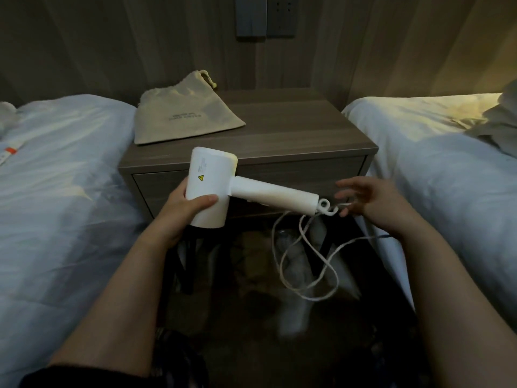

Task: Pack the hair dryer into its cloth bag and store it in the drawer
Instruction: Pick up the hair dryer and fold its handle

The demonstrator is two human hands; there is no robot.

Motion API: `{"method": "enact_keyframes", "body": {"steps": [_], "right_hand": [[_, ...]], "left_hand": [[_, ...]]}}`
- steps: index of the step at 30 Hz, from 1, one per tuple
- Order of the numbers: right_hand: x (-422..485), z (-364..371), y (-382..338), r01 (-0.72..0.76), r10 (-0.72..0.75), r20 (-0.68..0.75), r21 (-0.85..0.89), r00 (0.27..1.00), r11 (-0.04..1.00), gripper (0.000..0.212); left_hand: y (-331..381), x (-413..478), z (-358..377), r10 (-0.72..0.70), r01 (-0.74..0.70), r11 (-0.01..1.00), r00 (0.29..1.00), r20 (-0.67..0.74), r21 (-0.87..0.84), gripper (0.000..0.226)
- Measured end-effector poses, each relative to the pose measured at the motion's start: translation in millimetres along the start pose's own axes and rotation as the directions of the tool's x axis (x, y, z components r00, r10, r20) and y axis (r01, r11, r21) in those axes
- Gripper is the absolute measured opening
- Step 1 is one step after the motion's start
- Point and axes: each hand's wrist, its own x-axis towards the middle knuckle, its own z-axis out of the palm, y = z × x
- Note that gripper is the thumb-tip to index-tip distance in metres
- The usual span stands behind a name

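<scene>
head view: the left hand [184, 205] grips the barrel of the white hair dryer [212, 177], holding it in the air in front of the closed drawer [307, 175]. its handle points right. the right hand [372, 200] is just beside the handle's end, fingers spread and loose; whether they touch the cord [302, 270] is unclear. the cord hangs in loops below. the cloth bag [181, 113] lies flat on the nightstand [293, 130], towards its left side, between two beds.
</scene>
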Motion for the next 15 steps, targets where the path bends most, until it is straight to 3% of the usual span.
{"method": "enact_keyframes", "body": {"steps": [6,10,12,15], "right_hand": [[2,-1,11,-0.037,0.023,-0.063,-0.227,0.998,0.973,0.044],[-2,7,-1,-0.087,0.079,0.084,0.091,0.993,0.992,0.034],[-4,11,-5,-0.069,0.047,0.153,0.143,0.987,0.987,0.025],[-6,14,-5,-0.027,0.045,0.239,-0.078,0.97,0.997,0.042]], "left_hand": [[-3,-1,11,0.033,-0.028,0.996,0.998,-0.055,0.082,0.076],[0,-3,20,0.05,-0.047,0.987,0.999,-0.016,0.153,0.083],[0,-5,25,0.076,-0.077,0.974,0.997,0.01,0.213,0.08],[1,-8,35,0.116,-0.117,0.965,0.993,0.017,0.235,0.068]]}}
